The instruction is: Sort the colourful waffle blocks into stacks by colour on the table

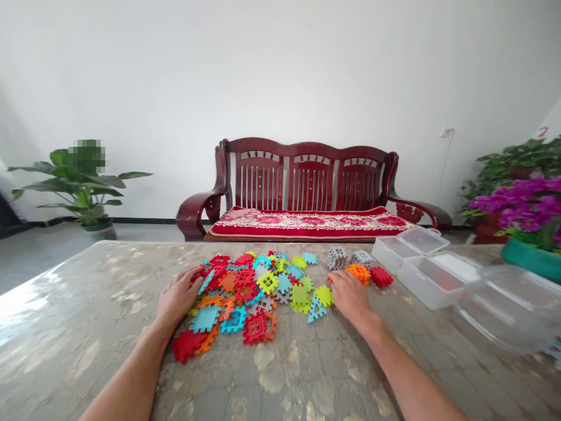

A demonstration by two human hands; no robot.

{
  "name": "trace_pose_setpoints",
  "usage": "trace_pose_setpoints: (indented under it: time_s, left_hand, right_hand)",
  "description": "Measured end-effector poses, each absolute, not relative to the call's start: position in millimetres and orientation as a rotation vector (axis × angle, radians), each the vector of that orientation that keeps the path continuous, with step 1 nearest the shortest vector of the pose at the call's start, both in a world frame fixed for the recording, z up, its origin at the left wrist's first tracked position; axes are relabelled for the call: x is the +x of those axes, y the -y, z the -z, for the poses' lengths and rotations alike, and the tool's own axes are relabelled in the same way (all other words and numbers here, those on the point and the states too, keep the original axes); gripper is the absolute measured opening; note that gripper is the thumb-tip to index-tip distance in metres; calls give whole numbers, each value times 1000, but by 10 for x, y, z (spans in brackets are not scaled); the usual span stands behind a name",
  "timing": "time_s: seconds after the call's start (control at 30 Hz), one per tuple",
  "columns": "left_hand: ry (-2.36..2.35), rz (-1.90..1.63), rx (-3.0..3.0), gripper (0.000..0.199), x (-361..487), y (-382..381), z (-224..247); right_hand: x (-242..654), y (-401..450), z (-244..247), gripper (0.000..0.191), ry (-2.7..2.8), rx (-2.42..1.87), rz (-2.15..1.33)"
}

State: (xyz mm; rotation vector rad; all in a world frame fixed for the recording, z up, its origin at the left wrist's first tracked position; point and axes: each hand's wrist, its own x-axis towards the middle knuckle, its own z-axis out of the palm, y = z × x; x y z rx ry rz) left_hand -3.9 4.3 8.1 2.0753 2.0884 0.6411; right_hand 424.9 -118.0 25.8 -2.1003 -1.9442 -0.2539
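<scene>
Many flat, notched plastic pieces in red, orange, blue, green and grey lie in a loose pile (245, 286) on the patterned table (280, 380). My left hand (179, 292) rests at the pile's left edge, its fingertips touching a light blue piece (205, 282); whether it grips the piece cannot be made out. On the pile's right side, my right hand (349, 294) is beside a green piece (324, 295), just below an orange stack (358, 273); its fingertips are too small to read. Grey stacks (337, 258) and a red stack (381, 276) sit nearby.
Clear plastic boxes (432, 283) with open lids stand at the right, next to a clear container (511, 304). Purple flowers in a teal pot (532, 257) are at the far right. Behind the table is a wooden bench (307, 181); a potted plant (90, 196) stands left.
</scene>
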Motion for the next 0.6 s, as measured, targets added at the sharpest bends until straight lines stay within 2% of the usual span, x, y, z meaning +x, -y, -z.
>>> trace_pose_setpoints:
  time_s: [0.23,0.6]
  left_hand:
    - [-2074,-686,2074,53,-22,-12,-107]
    - [-2104,-706,2086,49,-32,-32,-70]
  right_hand:
    - [4223,1182,-169,45,1964,-2170,173]
    - [4255,1162,-127,41,1932,-2065,250]
